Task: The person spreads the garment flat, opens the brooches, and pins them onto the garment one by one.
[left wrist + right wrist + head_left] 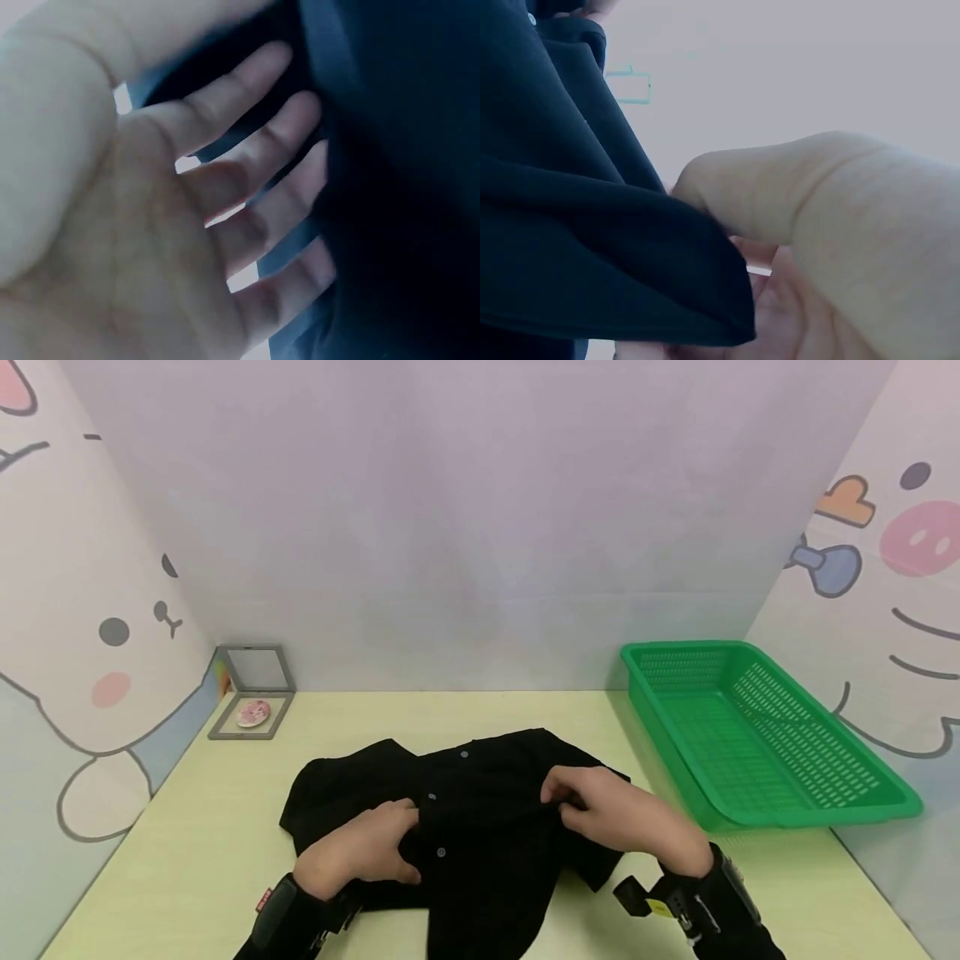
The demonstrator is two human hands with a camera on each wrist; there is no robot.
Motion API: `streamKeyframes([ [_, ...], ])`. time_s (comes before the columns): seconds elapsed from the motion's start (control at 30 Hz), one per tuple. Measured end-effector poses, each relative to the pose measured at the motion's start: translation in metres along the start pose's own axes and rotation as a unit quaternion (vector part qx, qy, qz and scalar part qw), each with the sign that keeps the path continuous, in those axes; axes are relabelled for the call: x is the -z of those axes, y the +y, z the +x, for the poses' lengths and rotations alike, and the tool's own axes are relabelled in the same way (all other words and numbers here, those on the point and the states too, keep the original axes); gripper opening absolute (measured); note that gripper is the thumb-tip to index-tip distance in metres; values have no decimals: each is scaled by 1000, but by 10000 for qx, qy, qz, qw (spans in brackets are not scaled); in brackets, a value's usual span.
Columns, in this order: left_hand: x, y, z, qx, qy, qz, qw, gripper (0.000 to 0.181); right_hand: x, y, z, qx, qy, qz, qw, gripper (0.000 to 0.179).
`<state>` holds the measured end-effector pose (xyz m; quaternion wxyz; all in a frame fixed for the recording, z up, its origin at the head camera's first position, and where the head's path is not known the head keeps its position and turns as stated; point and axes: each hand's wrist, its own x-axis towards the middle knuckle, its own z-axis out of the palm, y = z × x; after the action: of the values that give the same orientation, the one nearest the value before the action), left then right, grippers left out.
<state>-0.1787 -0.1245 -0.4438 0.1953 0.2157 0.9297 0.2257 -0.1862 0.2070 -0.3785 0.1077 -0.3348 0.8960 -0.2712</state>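
A black short-sleeved shirt (487,827) with pale buttons lies rumpled on the table, its lower part reaching toward the near edge. At its left side is my left hand (367,847), thumb and fingers spread apart against the cloth. In the left wrist view the fingers (259,142) are loosely extended, with the tips at a dark fold. My right hand (615,810) pinches the shirt's right side between thumb and fingers. The right wrist view shows a fold of the shirt (630,255) hanging by that thumb; part of the fingers is hidden behind cloth.
A green plastic basket (667,760) stands on the right of the pale yellow table (247,827). At the back left is a small grey hinged frame (258,672) with a pink-and-white round item (253,713) on it. Printed walls enclose the table's sides and back.
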Motion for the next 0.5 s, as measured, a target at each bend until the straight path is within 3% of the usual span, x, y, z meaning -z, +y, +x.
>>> streamKeyframes([
  [0.13,-10,1,4,34,517,826,9952,19,3,0,-2,-44,178,161,9997,19],
  [0.2,-14,1,4,-99,670,974,9929,19,4,0,-2,-55,231,178,9996,18],
  [0.33,-15,1,3,-265,683,700,9948,34,5,1,-4,-25,361,128,9993,18],
  [0.5,-12,2,0,-95,295,359,9989,31,7,1,-5,-60,271,152,9995,16],
])
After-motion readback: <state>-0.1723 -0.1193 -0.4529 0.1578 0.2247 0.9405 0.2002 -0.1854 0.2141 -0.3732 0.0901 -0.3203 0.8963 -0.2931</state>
